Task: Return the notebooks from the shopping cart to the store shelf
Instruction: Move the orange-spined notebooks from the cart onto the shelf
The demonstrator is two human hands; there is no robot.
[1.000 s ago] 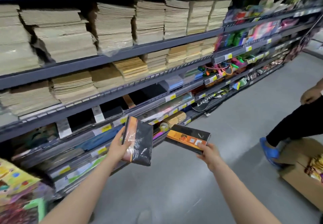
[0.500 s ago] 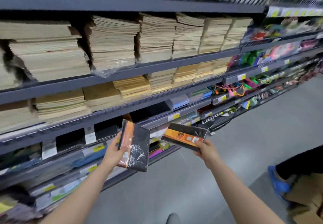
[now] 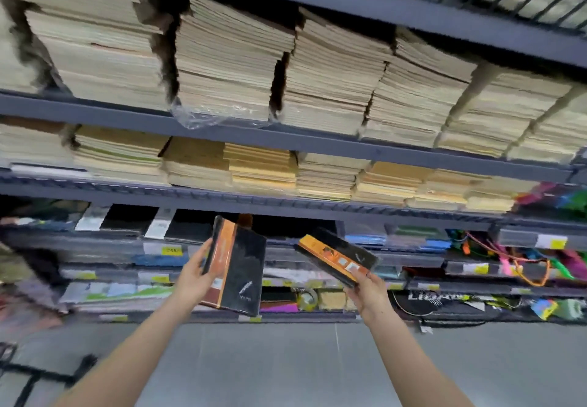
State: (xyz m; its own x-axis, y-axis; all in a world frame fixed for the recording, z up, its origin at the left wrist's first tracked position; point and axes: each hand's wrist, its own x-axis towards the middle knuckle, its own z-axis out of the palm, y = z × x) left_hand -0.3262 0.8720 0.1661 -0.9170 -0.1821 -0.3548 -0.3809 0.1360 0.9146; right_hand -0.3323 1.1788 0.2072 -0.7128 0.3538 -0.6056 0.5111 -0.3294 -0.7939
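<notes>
Left hand grips black-and-orange notebook by its spine edge, thumb in front, fingers curled behind; long axis nearly upright, top tipped toward 11 o'clock. Right hand pinches second notebook at its near end; long axis runs toward 10 o'clock. Dark shelf slot lies at 12 o'clock just beyond both; left notebook looks nearer. Judgement: shelf lip and price-tag rail stand in the way. Beige exercise-book stacks far above.

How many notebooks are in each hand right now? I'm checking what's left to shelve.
Black-and-orange notebook in left hand: 1
Black-and-orange notebook in right hand: 1
Total: 2, neither on the shelf yet.
</notes>
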